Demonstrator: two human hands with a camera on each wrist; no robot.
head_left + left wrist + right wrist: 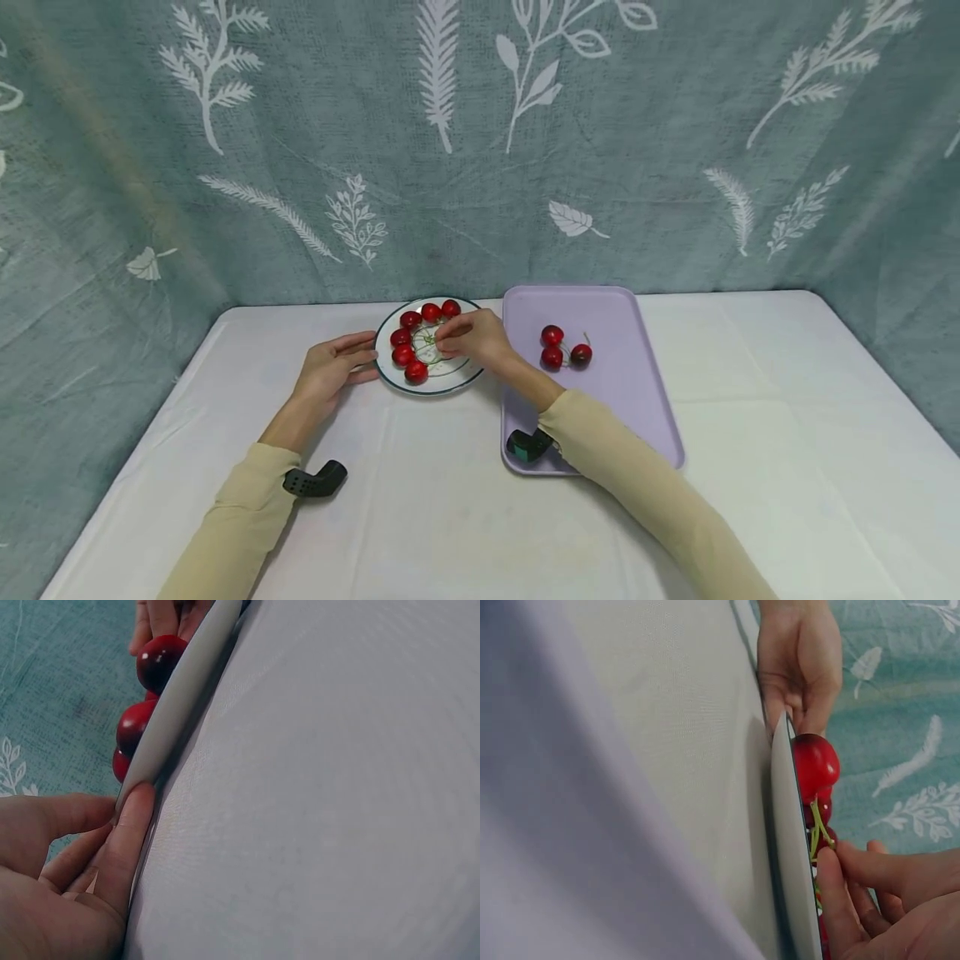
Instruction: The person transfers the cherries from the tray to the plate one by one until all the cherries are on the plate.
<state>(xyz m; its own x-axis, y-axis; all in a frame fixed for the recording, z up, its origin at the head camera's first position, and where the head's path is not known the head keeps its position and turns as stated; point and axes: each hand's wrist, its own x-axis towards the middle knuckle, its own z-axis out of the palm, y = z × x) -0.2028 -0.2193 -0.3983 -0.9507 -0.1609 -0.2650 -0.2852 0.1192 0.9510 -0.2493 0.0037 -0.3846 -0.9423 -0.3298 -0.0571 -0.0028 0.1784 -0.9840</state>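
Note:
A white plate (442,383) with a dark rim holds several red cherries (402,355) in an arc along its left and back side, their green stems toward the middle. At the plate's left edge, my left hand (327,372) pinches the rim between thumb and fingers, as the left wrist view (75,877) shows. Over the plate's middle, my right hand (476,337) has thumb and finger together at green cherry stems (819,821). Which cherry those pinched stems belong to is hard to tell. My right hand covers part of the plate's right side.
Right of the plate lies a lilac tray (600,417) under my right forearm. Three cherries (552,335) with stems sit on it. A white cloth (420,517) covers the table, and a green leaf-patterned curtain (465,208) hangs behind.

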